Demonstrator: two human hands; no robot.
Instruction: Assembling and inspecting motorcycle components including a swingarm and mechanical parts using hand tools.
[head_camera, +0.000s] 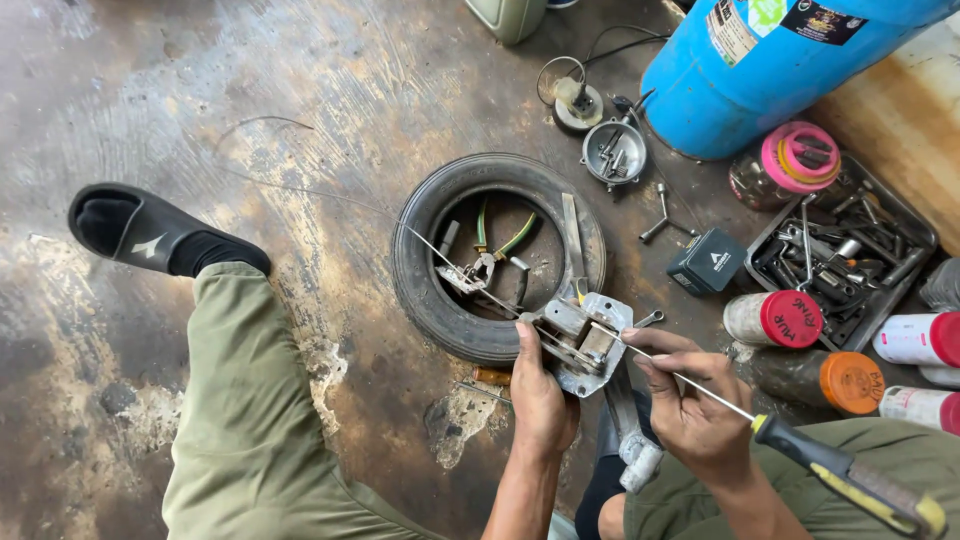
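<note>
Our left hand (541, 390) grips the grey metal bracket (583, 340) from its left side, thumb up along the near edge, holding it over the near rim of the small tyre (420, 270) that lies flat on the stained floor (300, 120). Our right hand (690, 400) is closed around the thin shaft of the screwdriver (720, 398), pinching it near the tip (the black-and-yellow handle trails back over our right knee). The shaft's long axis runs from lower right to upper left, and its tip meets the bracket's right edge, so the bracket lies just up and to the left of the right hand, touching the left. Both hands are close to it; the left one actually carries it. A thin wire (330, 195) runs from the bracket up and left across the tyre and onto the floor. Inside the tyre rest pliers (480, 265) with green handles. Well off to the right stands a tray of tools (850, 250), with red-capped and orange-capped jars near it.
</note>
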